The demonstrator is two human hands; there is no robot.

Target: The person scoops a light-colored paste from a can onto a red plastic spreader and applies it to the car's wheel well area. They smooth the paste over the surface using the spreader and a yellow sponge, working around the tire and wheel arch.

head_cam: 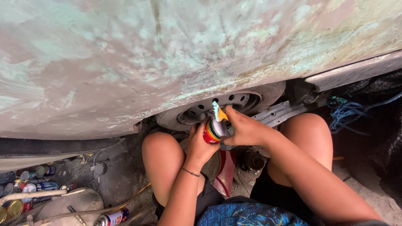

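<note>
Gripping a red can (212, 133) upright, the left hand (200, 144) wraps its near side, while the right hand (245, 129) clenches a yellow scraper (218, 113) over its top, below the sanded car panel (167, 54).

Soft, even daylight fills the view, brightest on the pale, mottled green-and-pink sanded car body panel (167, 54) above the grip. No hard glare shows. Below and left of the grip the ground falls into dim shade, and the far right is nearly black. The wide lens bows the panel's lower edge. Focus is fairly sharp at centre, softer toward the corners.
</note>
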